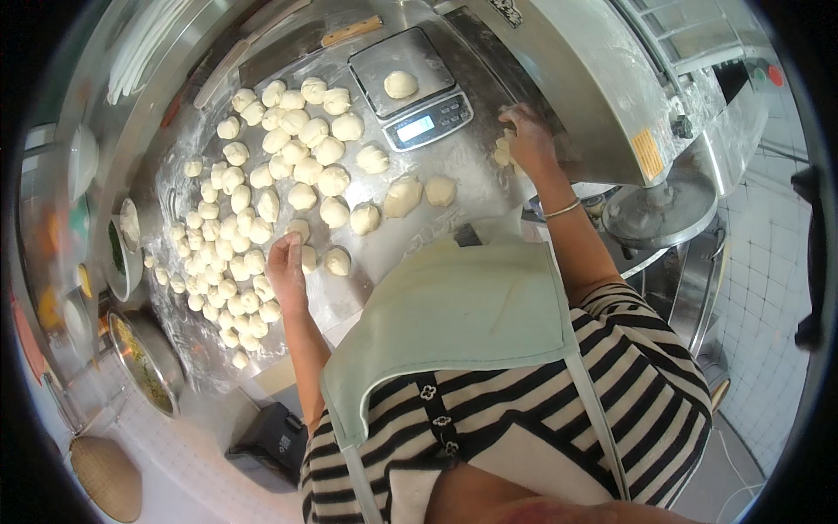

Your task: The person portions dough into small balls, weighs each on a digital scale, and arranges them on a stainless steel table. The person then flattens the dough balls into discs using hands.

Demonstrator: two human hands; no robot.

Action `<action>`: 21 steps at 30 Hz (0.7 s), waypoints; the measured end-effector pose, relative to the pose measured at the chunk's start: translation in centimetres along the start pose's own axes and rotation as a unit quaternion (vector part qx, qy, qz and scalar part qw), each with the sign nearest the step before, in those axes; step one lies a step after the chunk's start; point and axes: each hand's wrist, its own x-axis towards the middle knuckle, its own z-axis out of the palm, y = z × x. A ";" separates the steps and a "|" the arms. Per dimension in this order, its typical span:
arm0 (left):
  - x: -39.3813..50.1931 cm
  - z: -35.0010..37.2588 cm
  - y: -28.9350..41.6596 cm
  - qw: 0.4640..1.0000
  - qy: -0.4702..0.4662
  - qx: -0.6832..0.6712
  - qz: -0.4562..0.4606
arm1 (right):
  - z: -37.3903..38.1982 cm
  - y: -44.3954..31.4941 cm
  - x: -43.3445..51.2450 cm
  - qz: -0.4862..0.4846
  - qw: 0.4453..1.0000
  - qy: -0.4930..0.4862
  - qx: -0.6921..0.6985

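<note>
My left hand [287, 268] is at the near side of the dough balls, its fingertips at a pale dough ball [299, 228]; whether they grip it I cannot tell. Another dough ball [338, 261] lies just right of this hand. My right hand [531, 141] is beside the steel machine, with its fingers bent. Small dough pieces [503, 152] show beside and partly under it, and its grip is hidden. A digital scale [427, 124] with a lit display bears one dough ball [400, 84]. Many larger and smaller dough balls [308, 171] cover the floured steel table [366, 291].
A wooden-handled tool [352, 30] lies behind the scale. The large steel machine [589, 85] bounds the right side, with a round metal plate [660, 209] below. At left are a bowl of greens [134, 272] and a steel bowl of filling [167, 367]. A black bag [272, 445] sits below.
</note>
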 end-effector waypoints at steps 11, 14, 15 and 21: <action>-1.1 0.4 -0.8 0.999 -0.017 -0.040 0.000 | 4.4 -8.3 8.5 -0.165 0.986 0.002 0.037; -1.7 1.1 -0.6 0.993 -0.024 -0.104 -0.041 | 6.2 -12.1 10.3 -0.248 0.968 -0.045 -0.002; -1.9 1.5 -0.5 0.985 -0.018 -0.157 -0.067 | 6.6 -13.8 10.6 -0.233 0.964 -0.126 -0.039; -2.8 2.2 -0.2 0.813 -0.046 -0.546 -0.198 | 6.2 -22.0 3.2 -0.240 0.823 -0.408 0.314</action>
